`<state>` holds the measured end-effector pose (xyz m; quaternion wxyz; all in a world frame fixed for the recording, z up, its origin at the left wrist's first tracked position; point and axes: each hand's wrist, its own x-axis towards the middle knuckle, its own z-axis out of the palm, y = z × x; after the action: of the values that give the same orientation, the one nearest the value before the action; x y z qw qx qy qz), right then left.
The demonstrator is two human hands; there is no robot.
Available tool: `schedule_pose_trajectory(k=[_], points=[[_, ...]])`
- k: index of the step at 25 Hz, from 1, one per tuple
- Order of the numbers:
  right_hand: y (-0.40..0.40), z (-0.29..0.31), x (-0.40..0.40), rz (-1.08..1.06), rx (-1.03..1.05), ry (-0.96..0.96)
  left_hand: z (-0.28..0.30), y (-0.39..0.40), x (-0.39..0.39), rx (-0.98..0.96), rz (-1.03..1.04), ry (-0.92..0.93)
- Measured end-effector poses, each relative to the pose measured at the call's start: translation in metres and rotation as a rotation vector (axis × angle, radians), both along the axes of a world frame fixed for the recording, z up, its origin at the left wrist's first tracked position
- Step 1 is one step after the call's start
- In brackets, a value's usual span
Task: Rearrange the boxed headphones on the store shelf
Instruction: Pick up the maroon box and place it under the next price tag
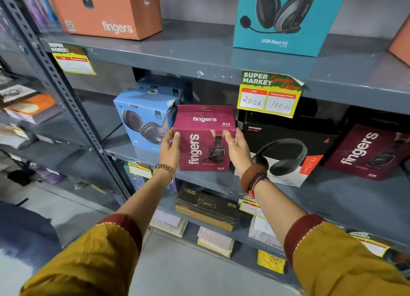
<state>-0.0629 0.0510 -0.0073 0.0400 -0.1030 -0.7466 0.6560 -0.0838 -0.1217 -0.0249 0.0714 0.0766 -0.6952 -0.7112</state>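
Though between hands (169,150), maroon box (205,140) flanked.

The single head camera is looking forward and down from the person's head, facing a grey metal shelf (199,58) at close range, within arm's reach. Both forearms are reaching away from the lens from the bottom corners, meeting at a maroon box (204,140) near the centre. The wide angle is bending the shelf edges, so they are sloping down to the right. The upper tier is filling the top of the frame, lower tiers and floor (199,271) are showing below.
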Motion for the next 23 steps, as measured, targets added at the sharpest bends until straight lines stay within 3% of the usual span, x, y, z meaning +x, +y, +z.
schedule_pose_trajectory(k=[7, 14, 23], points=[[0.022, 0.004, 0.078, 0.048, -0.067, 0.064, -0.001, 0.008, 0.085, 0.044, 0.11, 0.039], [0.106, 0.004, 0.196, 0.06, -0.184, 0.11, 0.004, 0.095, 0.204, 0.033, 0.174, 0.114], [0.286, 0.008, 0.279, -0.213, -0.188, 0.172, 0.017, 0.281, 0.247, 0.06, -0.16, 0.14]])
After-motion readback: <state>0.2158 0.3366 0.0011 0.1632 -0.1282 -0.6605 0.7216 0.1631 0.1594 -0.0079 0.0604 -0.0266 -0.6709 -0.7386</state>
